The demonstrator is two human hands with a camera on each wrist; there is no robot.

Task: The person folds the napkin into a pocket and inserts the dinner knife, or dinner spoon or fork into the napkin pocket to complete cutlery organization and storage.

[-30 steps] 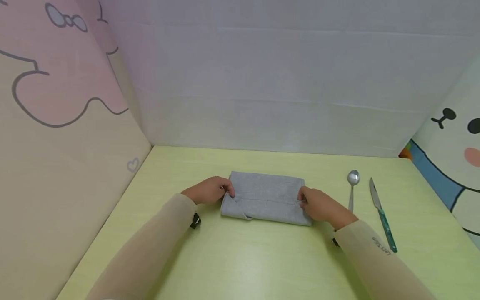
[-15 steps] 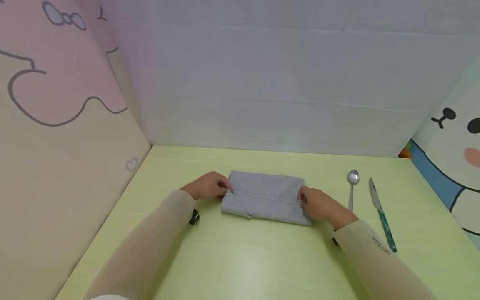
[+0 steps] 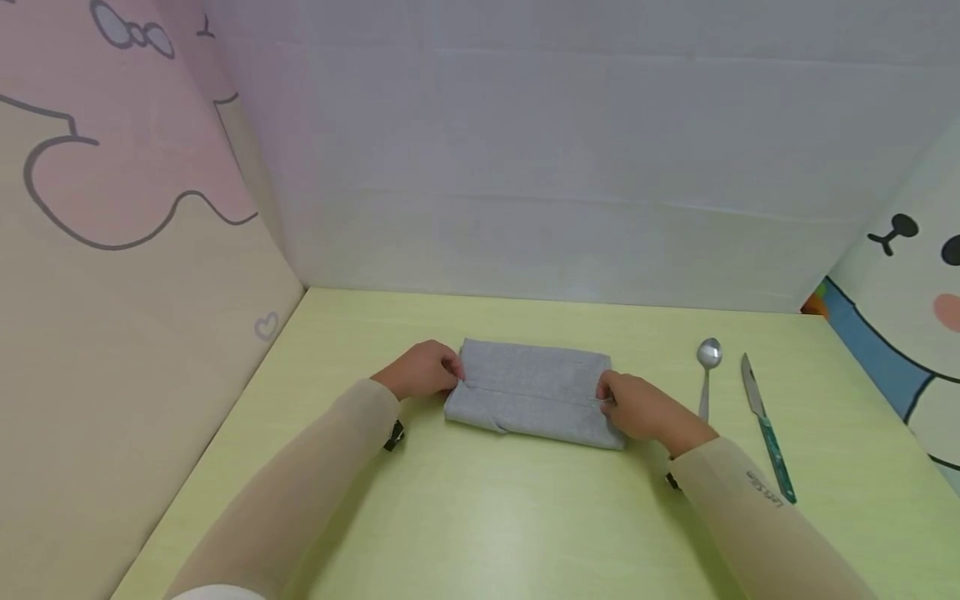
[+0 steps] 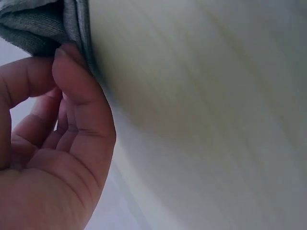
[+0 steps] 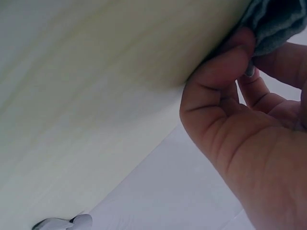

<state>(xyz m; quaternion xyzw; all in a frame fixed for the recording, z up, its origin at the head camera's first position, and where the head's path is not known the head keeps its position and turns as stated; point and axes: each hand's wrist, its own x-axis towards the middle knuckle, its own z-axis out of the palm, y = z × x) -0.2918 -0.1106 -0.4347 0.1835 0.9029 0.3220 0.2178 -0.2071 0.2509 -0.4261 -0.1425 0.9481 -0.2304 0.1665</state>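
Note:
A grey cloth (image 3: 536,400), folded into a flat rectangle, lies on the table with a seam-like fold line across its middle. At its left edge, my left hand (image 3: 423,369) pinches the layers between thumb and fingers. The left wrist view shows the thumb of that hand (image 4: 62,143) against the bunched cloth layers (image 4: 72,24). My right hand (image 3: 636,406) pinches the opposite edge, level with the fold line. Up close, the right hand (image 5: 240,120) has thumb and forefinger on the stacked cloth edge (image 5: 278,28). A small crease shows along the cloth's near edge.
Right of the cloth lie a metal spoon (image 3: 708,357) and a green-handled knife (image 3: 772,446), both roughly upright in view. The right forearm passes close to their lower ends. A pale yellow table (image 3: 480,517) meets a white back wall (image 3: 555,167) and printed side panels.
My left hand has slid slightly away from me along the cloth's left edge, and the top layer there lies smoother. The right hand keeps its place.

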